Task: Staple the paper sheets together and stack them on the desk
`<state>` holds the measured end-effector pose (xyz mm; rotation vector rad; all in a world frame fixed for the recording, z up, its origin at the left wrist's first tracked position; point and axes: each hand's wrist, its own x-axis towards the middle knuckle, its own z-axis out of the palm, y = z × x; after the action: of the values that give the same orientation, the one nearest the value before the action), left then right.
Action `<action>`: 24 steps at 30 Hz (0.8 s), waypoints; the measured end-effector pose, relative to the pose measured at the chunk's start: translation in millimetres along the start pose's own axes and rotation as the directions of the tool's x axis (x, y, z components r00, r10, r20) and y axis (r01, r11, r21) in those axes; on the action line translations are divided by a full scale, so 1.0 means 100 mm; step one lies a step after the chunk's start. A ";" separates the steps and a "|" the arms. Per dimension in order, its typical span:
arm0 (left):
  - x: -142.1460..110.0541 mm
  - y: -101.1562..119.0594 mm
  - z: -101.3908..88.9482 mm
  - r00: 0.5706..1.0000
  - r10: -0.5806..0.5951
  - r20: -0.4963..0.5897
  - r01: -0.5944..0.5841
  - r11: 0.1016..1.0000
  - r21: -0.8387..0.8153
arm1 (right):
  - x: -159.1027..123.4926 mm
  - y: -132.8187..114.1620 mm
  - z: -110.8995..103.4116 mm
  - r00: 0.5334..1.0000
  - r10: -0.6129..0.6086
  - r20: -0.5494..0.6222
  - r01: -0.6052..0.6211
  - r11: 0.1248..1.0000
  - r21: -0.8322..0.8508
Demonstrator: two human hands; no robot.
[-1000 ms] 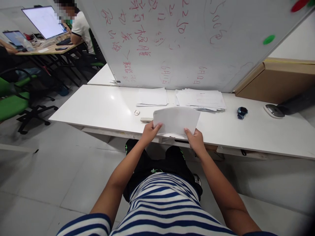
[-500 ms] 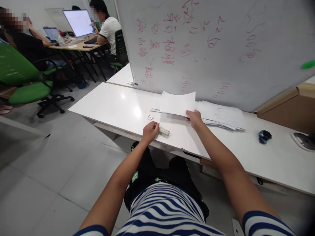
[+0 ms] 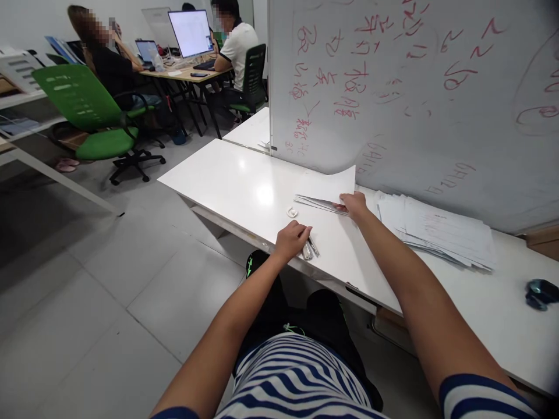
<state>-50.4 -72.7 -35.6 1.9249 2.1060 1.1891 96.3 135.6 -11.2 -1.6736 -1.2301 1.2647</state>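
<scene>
On the white desk (image 3: 244, 192), my left hand (image 3: 292, 240) is closed around one end of a stapler (image 3: 308, 250); its silvery, parted arms stick out toward the desk's front edge. My right hand (image 3: 353, 205) pinches a thin bundle of paper sheets (image 3: 329, 185) at its right end. The top sheet curls upward, and the lower sheets fan slightly apart at the left. Between the sheets and my left hand lies a small white curled object (image 3: 292, 212), its kind unclear.
Right of my right hand lies a thick paper stack (image 3: 449, 230). A whiteboard (image 3: 393, 105) with red writing stands along the desk's back edge. Farther right is a dark, shiny object (image 3: 541, 294). A green chair (image 3: 105, 145) and two seated people are at the far left.
The view has turned left, so everything appears shifted right. My left hand has turned the stapler, and its arms now show apart. The sheets in my right hand have tilted and dropped lower.
</scene>
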 end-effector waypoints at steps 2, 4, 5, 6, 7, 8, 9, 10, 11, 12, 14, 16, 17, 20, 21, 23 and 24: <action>0.00 -0.01 0.01 1.000 0.004 -0.002 -0.004 1.000 0.004 | 0.00 0.01 -0.01 1.000 -0.017 0.005 0.017 0.998 -0.057; 0.00 -0.01 0.02 1.000 0.007 -0.004 -0.007 1.000 0.007 | -0.02 0.01 -0.04 0.999 -0.042 -0.017 0.040 0.993 -0.108; 0.00 -0.01 0.02 1.000 0.008 -0.005 -0.008 1.000 0.010 | -0.05 0.01 -0.06 0.997 -0.069 -0.040 0.062 0.988 -0.142; 0.00 -0.01 0.02 1.000 0.011 -0.007 -0.011 1.000 0.014 | -0.08 0.01 -0.08 0.991 -0.114 -0.069 0.099 0.975 -0.201; 0.00 0.00 0.02 1.000 0.013 -0.010 -0.013 1.000 0.018 | -0.12 0.01 -0.10 0.979 -0.180 -0.093 0.146 0.947 -0.287; 0.00 0.00 0.01 1.000 0.018 -0.017 -0.017 1.000 0.022 | -0.16 0.02 -0.12 0.961 -0.257 -0.105 0.198 0.899 -0.392; 0.00 0.00 0.01 0.999 0.029 -0.027 -0.028 0.999 0.026 | -0.21 0.04 -0.16 0.936 -0.337 -0.100 0.245 0.830 -0.501; 0.01 0.00 0.00 0.998 0.047 -0.040 -0.045 0.999 0.028 | -0.25 0.07 -0.20 0.910 -0.407 -0.081 0.281 0.749 -0.600; 0.01 0.00 -0.01 0.996 0.071 -0.055 -0.070 0.997 0.026 | -0.28 0.11 -0.25 0.887 -0.457 -0.059 0.303 0.674 -0.674; 0.02 0.00 -0.02 0.993 0.104 -0.064 -0.103 0.995 0.018 | -0.31 0.15 -0.32 0.872 -0.487 -0.045 0.311 0.623 -0.718; 0.04 0.00 -0.03 0.983 0.173 -0.057 -0.173 0.985 -0.011 | -0.34 0.27 -0.49 0.849 -0.527 -0.049 0.305 0.563 -0.768; 0.05 -0.01 -0.06 0.976 0.219 -0.008 -0.219 0.975 -0.039 | -0.35 0.41 -0.73 0.828 -0.552 -0.096 0.270 0.543 -0.795; 0.05 0.00 -0.07 0.973 0.231 0.022 -0.230 0.972 -0.044 | -0.36 0.48 -0.86 0.822 -0.553 -0.133 0.238 0.546 -0.803; 0.06 0.01 -0.10 0.968 0.235 0.086 -0.235 0.972 -0.013 | -0.39 0.67 -1.27 0.831 -0.493 -0.258 0.102 0.591 -0.800; 0.05 0.02 -0.12 0.967 0.235 0.099 -0.237 0.971 0.009 | -0.41 0.72 -1.39 0.843 -0.459 -0.282 0.064 0.606 -0.793; 0.05 0.05 -0.14 0.961 0.242 0.131 -0.251 0.966 0.059 | -0.45 0.79 -1.58 0.866 -0.411 -0.285 0.034 0.616 -0.787; 0.04 0.06 -0.15 0.956 0.250 0.154 -0.265 0.961 0.084 | -0.47 0.81 -1.65 0.873 -0.405 -0.272 0.038 0.613 -0.789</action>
<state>-53.9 -77.0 -19.9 2.3139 1.9264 0.9595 273.0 68.7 -24.6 -2.1129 -1.7508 0.1140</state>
